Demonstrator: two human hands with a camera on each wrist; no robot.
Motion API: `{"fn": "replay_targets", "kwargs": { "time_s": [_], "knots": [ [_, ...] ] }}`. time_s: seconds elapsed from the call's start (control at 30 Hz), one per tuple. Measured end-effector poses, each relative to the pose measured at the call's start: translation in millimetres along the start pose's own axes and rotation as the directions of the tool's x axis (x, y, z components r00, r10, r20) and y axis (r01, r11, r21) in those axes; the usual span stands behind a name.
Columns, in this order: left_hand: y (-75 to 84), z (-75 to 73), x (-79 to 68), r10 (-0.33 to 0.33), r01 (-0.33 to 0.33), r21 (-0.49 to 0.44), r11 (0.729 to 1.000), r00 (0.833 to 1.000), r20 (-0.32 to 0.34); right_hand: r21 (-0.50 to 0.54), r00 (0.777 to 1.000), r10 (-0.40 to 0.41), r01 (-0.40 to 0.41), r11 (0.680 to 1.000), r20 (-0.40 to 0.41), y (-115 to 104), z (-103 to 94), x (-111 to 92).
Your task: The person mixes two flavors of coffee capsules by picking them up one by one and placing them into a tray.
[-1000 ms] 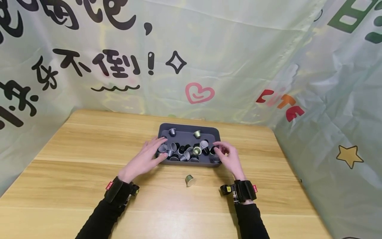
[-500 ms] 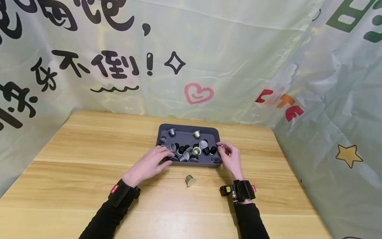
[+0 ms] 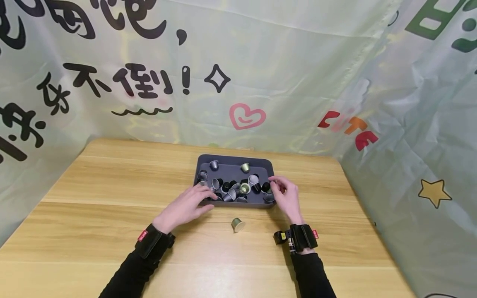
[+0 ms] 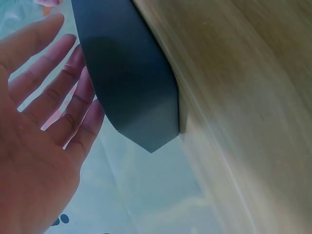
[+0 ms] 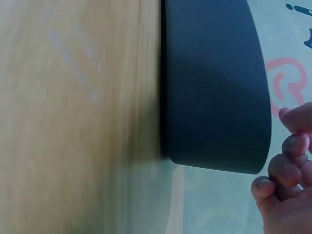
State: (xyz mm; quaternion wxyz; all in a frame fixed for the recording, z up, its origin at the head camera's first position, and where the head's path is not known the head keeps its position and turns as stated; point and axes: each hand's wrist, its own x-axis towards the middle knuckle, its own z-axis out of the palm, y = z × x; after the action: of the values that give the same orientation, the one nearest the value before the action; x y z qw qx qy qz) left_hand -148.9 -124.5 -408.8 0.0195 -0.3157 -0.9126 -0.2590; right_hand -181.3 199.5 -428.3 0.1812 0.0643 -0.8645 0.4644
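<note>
A dark grey tray [image 3: 232, 159] holds several coffee capsules, mostly heaped along its front side. My left hand [image 3: 184, 207] reaches over the tray's front left corner, fingers extended and slightly bent above the capsules there, hiding some of them. In the left wrist view the palm [image 4: 39, 151] faces the tray's outer wall [image 4: 131, 83], fingers spread. My right hand [image 3: 287, 196] is at the tray's right rim, its fingers loosely bent with nothing visible between them. A green-gold capsule [image 3: 237, 224] lies on its side on the table in front of the tray.
Inside the tray, a dark capsule [image 3: 214, 165] and a gold capsule [image 3: 245, 167] sit apart at the back. The wooden table [image 3: 141, 165] meets a printed cloth backdrop [image 3: 298, 82] behind and at the sides.
My left hand has shifted right and slightly toward the front along the tray's left end, uncovering capsules there. My right hand stays at the right rim. The capsule on the table has not moved.
</note>
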Motion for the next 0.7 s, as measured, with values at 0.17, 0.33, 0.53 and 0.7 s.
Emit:
{"fn": "replay_targets", "kwargs": {
  "time_s": [0.17,0.33,0.53,0.7],
  "knots": [
    [-1.2,-1.0,-0.7,-0.013,0.013,-0.008,1.000,1.000,-0.003,0.006,1.000,0.000,0.000,1.000,0.000,-0.6,0.2,-0.5],
    [-2.0,-2.5,0.0,-0.004,0.004,-0.009,1.000,1.000,-0.016,0.005,1.000,-0.016,0.016,1.000,0.003,-2.0,-0.4,0.2],
    [-1.6,-4.2,-0.1,-0.001,0.001,-0.017,1.000,1.000,-0.023,0.008,1.000,-0.021,0.021,1.000,0.020,-2.8,-0.5,-0.8],
    [-0.7,-4.3,-1.2,0.002,-0.003,-0.023,1.000,1.000,-0.025,0.020,0.999,-0.042,0.042,0.999,0.025,-2.0,0.8,-3.2]
  ]
}}
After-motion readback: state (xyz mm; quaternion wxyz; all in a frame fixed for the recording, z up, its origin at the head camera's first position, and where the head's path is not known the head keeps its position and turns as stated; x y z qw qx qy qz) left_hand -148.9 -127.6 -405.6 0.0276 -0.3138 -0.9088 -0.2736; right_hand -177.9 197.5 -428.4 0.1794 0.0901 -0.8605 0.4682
